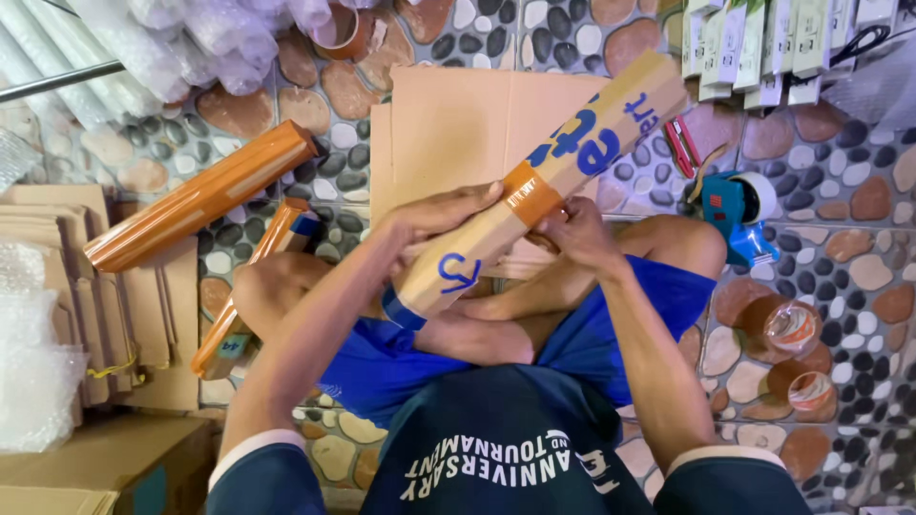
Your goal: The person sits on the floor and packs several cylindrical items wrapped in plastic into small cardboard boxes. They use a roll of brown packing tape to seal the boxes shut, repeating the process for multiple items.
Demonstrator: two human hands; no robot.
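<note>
A long cardboard-wrapped package (pixel 582 133) with blue printing slants from my lap up to the right. A band of brown tape (pixel 530 194) rings its middle. My left hand (pixel 434 215) grips the package from the left, fingers over the top beside the tape band. My right hand (pixel 572 232) holds it from below right, with fingertips pressed on the tape. I sit cross-legged in blue shorts on a pebble-patterned floor.
Two tape-wrapped long packages (pixel 205 195) (pixel 253 286) lie at left. Flat cardboard (pixel 448 124) lies beneath. A blue tape dispenser (pixel 739 210) and tape rolls (pixel 792 329) sit at right. Bubble wrap (pixel 172 38), stacked cardboard (pixel 57 277) and small boxes (pixel 763 48) surround.
</note>
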